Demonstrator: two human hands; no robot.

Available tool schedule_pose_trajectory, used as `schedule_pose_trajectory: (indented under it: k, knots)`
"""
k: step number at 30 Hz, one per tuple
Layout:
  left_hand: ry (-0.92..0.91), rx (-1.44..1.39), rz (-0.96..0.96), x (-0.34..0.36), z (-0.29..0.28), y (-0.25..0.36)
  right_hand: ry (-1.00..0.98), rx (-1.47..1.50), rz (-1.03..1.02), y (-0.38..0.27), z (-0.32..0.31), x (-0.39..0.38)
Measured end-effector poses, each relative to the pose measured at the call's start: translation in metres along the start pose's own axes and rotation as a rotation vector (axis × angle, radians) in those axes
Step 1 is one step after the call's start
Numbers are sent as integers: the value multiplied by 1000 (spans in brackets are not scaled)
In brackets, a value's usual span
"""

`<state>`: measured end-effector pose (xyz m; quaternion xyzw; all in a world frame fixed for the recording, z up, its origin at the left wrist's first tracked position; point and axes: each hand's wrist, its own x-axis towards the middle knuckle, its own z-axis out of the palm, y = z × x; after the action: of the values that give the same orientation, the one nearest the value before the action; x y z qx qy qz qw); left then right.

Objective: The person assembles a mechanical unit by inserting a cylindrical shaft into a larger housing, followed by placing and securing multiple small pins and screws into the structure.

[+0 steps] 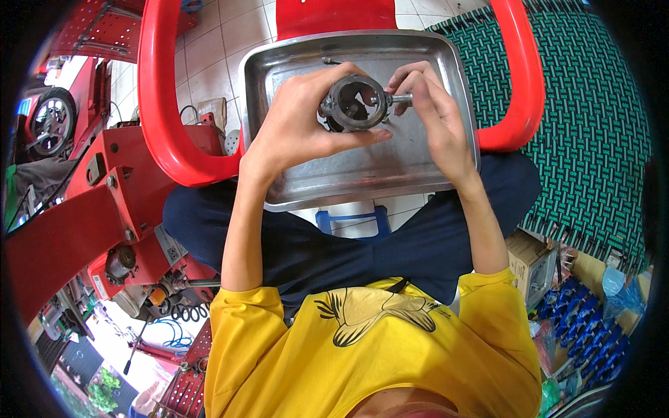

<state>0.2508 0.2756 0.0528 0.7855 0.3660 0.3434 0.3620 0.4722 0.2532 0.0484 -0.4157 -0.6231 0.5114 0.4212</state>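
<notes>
Round metal part (pixel 359 126) sits within the left grip (pixel 301 115).

**Soft Sheen on Rectangular Silver Metal Tray (pixel 369 171)**

Bright, diffuse light is filling the scene, streaking the tray with pale reflections. Over it, shadow is darkening the interior of a hollow dark-grey metal cylinder (pixel 343 95). Below and left of the tray, glare is bleaching a white ground patch (pixel 118 324). Right of it, fisheye distortion is bending a green-and-black woven mat (pixel 578 104); black vignetting is rimming everything.
</notes>
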Motion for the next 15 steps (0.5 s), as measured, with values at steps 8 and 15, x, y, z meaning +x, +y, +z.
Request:
schedule_pose_trajectory:
  k: [8,15]
  knots:
    - [-6,-6,-18,0,-1,1,75,-87,-177,3,2,-1]
    - [3,-1,12,0,0,0,72,-140,-106,2,6,-1]
